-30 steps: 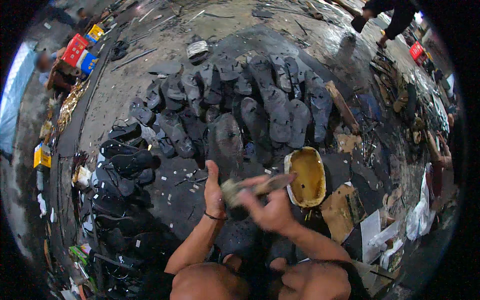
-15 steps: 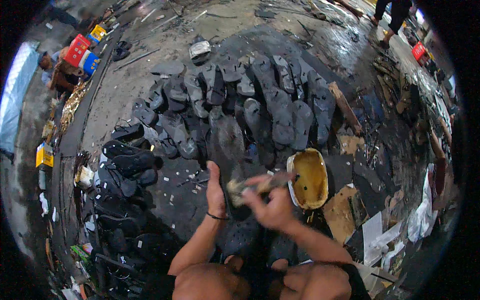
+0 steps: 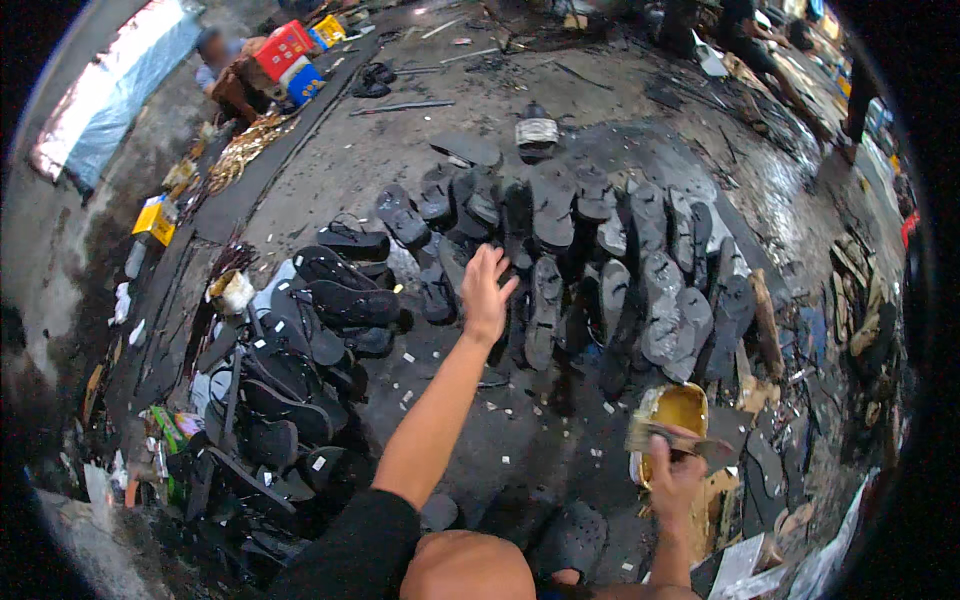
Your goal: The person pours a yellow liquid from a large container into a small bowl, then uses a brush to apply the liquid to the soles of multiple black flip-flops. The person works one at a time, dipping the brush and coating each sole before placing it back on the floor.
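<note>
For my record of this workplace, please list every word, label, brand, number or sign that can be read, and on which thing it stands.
No text is clear enough to quote.
Red box, upper left: pale marks, too small and blurred to read.
Yellow box, left side: marks too small to read.
Green package, lower left: nothing legible.

Plain black cloth sleeve (image 3: pixel 365 545), pretty basic tbh
Ends partway down, then it's bare left forearm (image 3: pixel 440 415), bare left hand (image 3: pixel 486 298), plus a rounded bare knee (image 3: pixel 467 568).
</note>
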Demonstrator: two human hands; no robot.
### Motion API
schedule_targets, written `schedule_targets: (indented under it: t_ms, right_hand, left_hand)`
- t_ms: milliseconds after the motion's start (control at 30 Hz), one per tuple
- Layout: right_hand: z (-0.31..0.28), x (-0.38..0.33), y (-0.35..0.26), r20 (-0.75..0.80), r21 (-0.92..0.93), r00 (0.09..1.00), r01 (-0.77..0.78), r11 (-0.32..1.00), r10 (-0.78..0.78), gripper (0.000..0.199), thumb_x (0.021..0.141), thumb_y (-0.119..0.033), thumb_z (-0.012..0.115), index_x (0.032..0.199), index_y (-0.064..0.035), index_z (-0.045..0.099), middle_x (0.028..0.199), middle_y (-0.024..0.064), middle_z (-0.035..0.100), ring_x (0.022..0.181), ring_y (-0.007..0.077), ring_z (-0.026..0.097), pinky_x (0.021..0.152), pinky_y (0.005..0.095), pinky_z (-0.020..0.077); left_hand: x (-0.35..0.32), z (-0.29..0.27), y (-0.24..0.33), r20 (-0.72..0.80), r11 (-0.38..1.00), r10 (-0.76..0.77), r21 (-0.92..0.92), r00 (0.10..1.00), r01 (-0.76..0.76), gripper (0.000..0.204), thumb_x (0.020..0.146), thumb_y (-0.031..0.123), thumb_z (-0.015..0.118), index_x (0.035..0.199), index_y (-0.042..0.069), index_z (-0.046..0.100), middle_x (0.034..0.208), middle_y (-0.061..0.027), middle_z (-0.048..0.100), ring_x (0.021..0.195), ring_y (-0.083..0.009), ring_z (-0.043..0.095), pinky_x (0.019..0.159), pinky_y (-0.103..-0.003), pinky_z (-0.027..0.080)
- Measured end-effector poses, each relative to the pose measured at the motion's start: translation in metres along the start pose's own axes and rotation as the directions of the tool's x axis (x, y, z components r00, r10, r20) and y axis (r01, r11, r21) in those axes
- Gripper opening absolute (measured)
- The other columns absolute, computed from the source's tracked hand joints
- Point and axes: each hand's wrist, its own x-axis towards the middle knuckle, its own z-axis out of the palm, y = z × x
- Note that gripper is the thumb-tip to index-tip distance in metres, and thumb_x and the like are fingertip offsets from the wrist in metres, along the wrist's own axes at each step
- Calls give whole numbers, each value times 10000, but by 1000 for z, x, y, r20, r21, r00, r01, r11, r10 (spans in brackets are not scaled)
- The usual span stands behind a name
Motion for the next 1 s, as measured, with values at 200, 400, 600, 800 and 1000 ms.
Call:
schedule_targets:
  t_ms: [200,400,600,800,1000]
  right_hand:
    - [-26,15,60,116,-673,977,209,710,-178,168,928,-71,658,1068,20,646,1047,137,674,953,254,641,882,341,476]
    - [-66,-5,22,16,-702,991,-85,707,134,285,876,-174,701,1038,48,625,975,225,665,912,407,630,819,443,492]
    - [-83,-50,19,-105,-616,949,-296,730,297,316,858,-300,695,1030,-36,667,884,223,663,856,430,641,733,507,503]
    - [-66,-56,21,67,-706,994,-13,708,85,268,865,-212,701,1024,-4,642,873,220,666,842,425,650,733,471,501]
    - [-71,-58,15,84,-618,984,-71,783,156,234,861,-156,704,1026,-8,629,887,187,680,848,394,667,744,444,506]
  left_hand:
    - [11,-200,71,264,-546,425,838,866,13,879,693,174,754,1444,35,319,1470,-175,374,1412,-400,280,1135,-537,261]
    - [-4,-228,130,230,-482,417,876,879,-1,699,737,138,727,1368,27,446,1369,-170,500,1328,-381,418,1081,-480,365]
    - [-173,-101,124,443,59,506,839,740,-542,410,759,-43,588,1169,-29,573,1324,-248,572,1287,-393,511,1096,-427,388]
    - [-316,-185,44,419,265,-393,904,818,-336,688,701,48,755,1323,2,462,1406,-256,500,1339,-414,452,1131,-449,356]
    - [-319,-189,-15,139,538,-284,842,949,37,1017,717,248,880,1491,10,264,1377,-242,497,1250,-311,520,1048,-445,425]
